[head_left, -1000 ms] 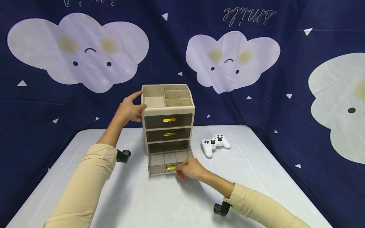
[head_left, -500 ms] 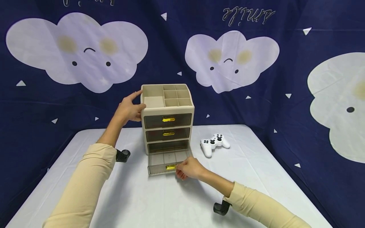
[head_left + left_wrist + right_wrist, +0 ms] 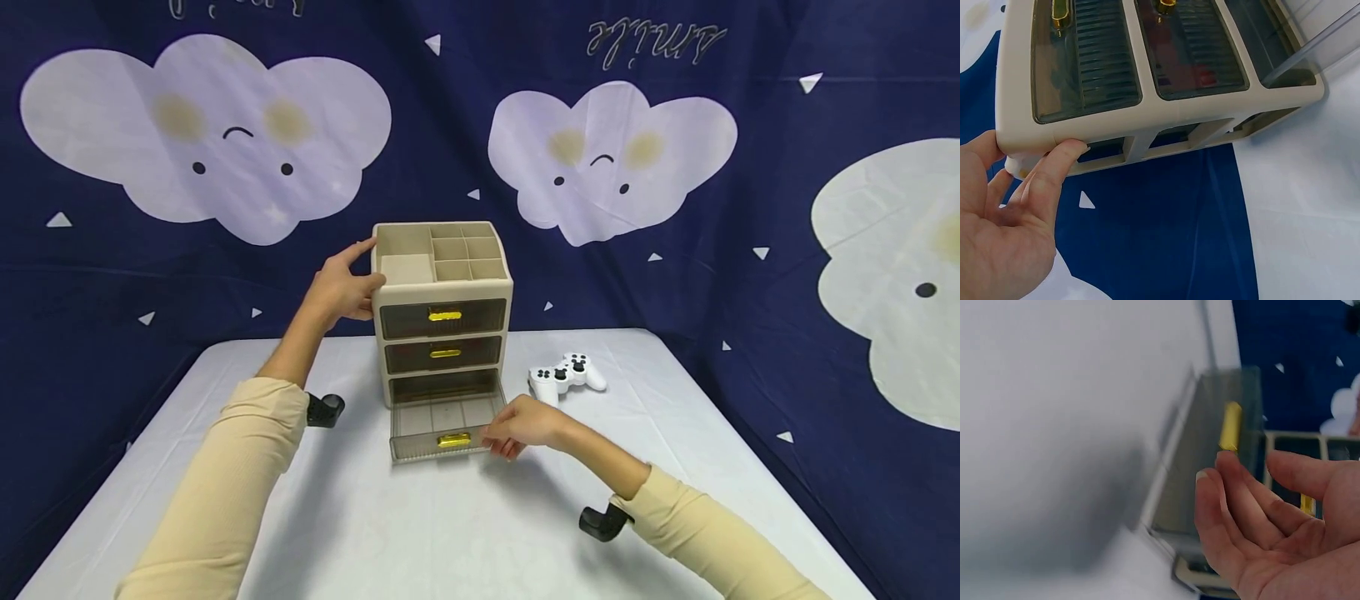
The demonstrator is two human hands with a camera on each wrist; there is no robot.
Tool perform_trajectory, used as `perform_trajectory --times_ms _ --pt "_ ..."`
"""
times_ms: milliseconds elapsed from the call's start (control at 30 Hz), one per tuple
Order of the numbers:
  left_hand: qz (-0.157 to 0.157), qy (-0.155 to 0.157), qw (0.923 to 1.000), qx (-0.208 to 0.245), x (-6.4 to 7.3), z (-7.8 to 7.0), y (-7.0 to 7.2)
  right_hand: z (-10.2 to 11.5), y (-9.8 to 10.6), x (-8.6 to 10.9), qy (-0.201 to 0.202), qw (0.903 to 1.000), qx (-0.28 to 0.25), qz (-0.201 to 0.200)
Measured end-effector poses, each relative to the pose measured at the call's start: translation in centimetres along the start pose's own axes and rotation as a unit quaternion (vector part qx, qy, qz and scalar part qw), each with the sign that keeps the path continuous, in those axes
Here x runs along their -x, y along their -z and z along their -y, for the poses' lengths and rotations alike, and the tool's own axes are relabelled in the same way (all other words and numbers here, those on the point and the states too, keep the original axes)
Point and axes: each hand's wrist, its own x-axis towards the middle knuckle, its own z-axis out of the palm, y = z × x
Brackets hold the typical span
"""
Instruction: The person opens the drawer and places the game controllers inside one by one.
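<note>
A: In the head view, what is held by the left hand?
B: The top left edge of the cream drawer box, which is stood on the white table. Of its 3 drawers, the bottom drawer is pulled out.
A: And the right hand?
B: It is seen by the right end of that drawer's front, near the gold handle. A white game pad is placed behind it.
A: Can any writing be read?
B: The word "smile" can be read on the dark blue cloth. More writing, at the top left, is cut off.
A: What is shown in the left wrist view?
B: The box's corner is gripped. Something red is dimly seen through the middle drawer.
A: And the right wrist view?
B: The fingers are loosely bent, with a gap left before the thumb and nothing gripped. Whether the handle is touched cannot be told.
</note>
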Motion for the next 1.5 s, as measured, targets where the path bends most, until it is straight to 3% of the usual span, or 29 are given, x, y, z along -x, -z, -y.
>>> perform_trajectory --times_ms 167,400,633,967,1133,1300,1500 --pt "-0.002 -0.001 1.0000 0.000 0.0 0.1 0.1 0.8 2.0 0.3 0.020 0.9996 0.004 -0.021" --pt "-0.003 0.007 0.9999 0.008 -0.2 0.0 -0.1 1.2 4.7 1.0 0.022 0.9962 -0.004 -0.084" --pt "0.003 0.002 0.9999 0.012 -0.3 0.0 -0.2 0.2 7.9 1.7 0.023 0.9880 -0.032 -0.149" --pt "-0.001 -0.011 0.9999 -0.002 -0.1 0.2 0.0 -1.6 11.1 2.1 0.023 0.9812 -0.029 -0.189" --pt "-0.002 -0.012 0.9999 0.002 0.1 0.2 0.0 -2.7 12.0 1.8 0.012 0.9713 0.007 -0.237" --pt "-0.001 -0.011 0.9999 0.004 0.0 0.1 -0.1 -4.5 12.7 1.2 -0.013 0.9545 0.048 -0.294" --pt "-0.005 -0.007 1.0000 0.002 -0.3 0.1 -0.1 -6.0 13.4 0.5 -0.040 0.9400 0.058 -0.334"
